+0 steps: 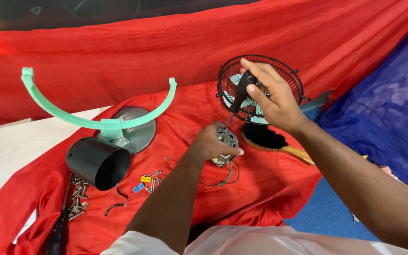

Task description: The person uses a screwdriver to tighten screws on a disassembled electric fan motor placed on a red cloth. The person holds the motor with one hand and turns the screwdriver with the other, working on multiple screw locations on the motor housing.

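Observation:
My left hand (208, 144) grips a small metal fan motor (226, 141) that rests on the red cloth, with green and black wires (227, 175) trailing from it. My right hand (272, 97) holds a black-handled screwdriver (241, 93) tilted down, its tip on the top of the motor. Behind the right hand stands a black wire fan guard (286, 78) with pale green blades inside.
A mint-green curved bracket (95, 122) on a round metal base (140, 134) stands at left, with a dark cylindrical housing (97, 163) in front. Loose screws (77, 203), small coloured parts (142, 183), a second screwdriver (58, 233) and a wooden brush (272, 141) lie on the red cloth (260, 184).

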